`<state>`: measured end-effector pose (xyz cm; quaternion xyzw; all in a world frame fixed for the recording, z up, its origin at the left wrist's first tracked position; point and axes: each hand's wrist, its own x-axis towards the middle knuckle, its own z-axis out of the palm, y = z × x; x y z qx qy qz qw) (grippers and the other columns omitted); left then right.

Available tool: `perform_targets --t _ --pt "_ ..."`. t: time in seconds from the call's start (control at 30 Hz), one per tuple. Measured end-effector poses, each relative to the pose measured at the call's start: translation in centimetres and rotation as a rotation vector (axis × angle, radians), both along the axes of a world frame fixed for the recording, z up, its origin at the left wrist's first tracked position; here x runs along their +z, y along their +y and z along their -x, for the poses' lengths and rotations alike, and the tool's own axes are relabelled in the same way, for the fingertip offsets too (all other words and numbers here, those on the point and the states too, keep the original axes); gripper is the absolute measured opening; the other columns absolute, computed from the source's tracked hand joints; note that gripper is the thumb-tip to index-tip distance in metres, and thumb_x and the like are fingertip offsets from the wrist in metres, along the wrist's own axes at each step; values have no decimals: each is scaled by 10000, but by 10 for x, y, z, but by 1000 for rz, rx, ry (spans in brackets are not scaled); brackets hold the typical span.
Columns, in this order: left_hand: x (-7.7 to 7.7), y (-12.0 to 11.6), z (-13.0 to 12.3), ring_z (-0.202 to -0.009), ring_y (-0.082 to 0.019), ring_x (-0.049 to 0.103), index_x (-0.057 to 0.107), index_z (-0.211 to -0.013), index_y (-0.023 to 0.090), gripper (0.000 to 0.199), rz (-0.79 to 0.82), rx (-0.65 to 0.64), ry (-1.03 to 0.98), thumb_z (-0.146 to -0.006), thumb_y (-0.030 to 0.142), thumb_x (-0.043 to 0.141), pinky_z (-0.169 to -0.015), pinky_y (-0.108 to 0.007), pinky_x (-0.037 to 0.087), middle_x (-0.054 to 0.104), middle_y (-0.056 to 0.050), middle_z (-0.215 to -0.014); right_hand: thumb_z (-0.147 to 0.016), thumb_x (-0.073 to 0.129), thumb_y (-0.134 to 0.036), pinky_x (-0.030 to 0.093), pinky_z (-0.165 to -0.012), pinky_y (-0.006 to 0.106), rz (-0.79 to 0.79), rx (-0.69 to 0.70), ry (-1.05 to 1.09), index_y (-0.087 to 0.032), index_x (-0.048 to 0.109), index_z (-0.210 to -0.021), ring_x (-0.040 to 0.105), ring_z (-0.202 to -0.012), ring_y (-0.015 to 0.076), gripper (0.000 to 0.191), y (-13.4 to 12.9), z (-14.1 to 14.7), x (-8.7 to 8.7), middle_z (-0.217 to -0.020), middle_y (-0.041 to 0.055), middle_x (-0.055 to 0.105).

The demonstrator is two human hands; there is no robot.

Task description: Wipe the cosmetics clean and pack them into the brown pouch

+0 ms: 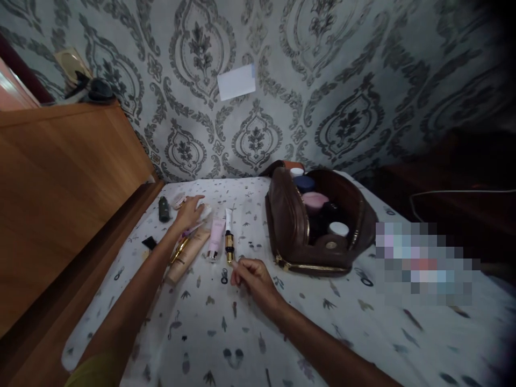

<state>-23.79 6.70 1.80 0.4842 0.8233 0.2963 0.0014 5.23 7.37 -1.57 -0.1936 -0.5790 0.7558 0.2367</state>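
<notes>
My left hand reaches over the group of cosmetics at the back left, its fingers stretched out. By its fingertips is a clear, whitish packet, partly covered, and a pale round compact lies just to its left. My right hand is closed, its fingertips pinching the gold end of a slim black-and-gold tube. A white tube lies beyond that one. Left of these is a pink squeeze tube with a silver cap. A long beige tube and a gold stick lie near my left forearm.
An unzipped brown toiletry bag with several jars stands on the right. A dark green bottle and a black-capped item are at the left. A wooden cabinet borders the patterned sheet, with a wallpapered wall behind.
</notes>
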Motion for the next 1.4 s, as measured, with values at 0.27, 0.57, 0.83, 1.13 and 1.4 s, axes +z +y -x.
perform_targets --t 0.27,0.57,0.83,1.13,1.4 --pt "-2 7 -37 -1190 -366 570 581 -1277 83 457 129 -20 46 -861 239 469 -1025 -506 411 613 -227 -1268 -738 680 -652 357 -567 247 73 29 73 -179 544 -479 465 -508 100 556 -1 0 -5 -509 7 577" --pt "34 -54 -131 -1187 -295 617 628 -1259 229 483 112 -402 -216 -883 518 535 -1036 -416 462 688 -72 -1274 -611 822 -628 400 -523 214 510 -84 293 -229 657 -1037 610 -621 112 606 4 6 -12 -802 -31 661" --pt "-7 -65 -174 -1150 -290 650 636 -1209 205 435 -69 -375 -90 -901 490 523 -986 -445 521 694 -125 -1234 -473 926 -516 453 -630 242 687 -139 281 -183 671 -813 614 -644 123 540 7 10 -15 -684 -37 682" --pt "-5 -75 -183 -911 -244 653 653 -992 164 395 -141 -278 -240 -958 486 427 -844 -376 505 707 -87 -954 -512 940 -411 449 -566 184 678 9 250 -158 660 -724 584 -570 71 433 8 3 -10 -629 -54 663" --pt "-15 -73 -172 -812 -196 624 646 -963 160 402 -298 -140 -630 -943 503 437 -747 -288 486 677 -40 -850 -606 918 -346 532 -604 174 684 179 239 -206 700 -1070 670 -611 76 531 5 -5 -12 -813 -24 741"
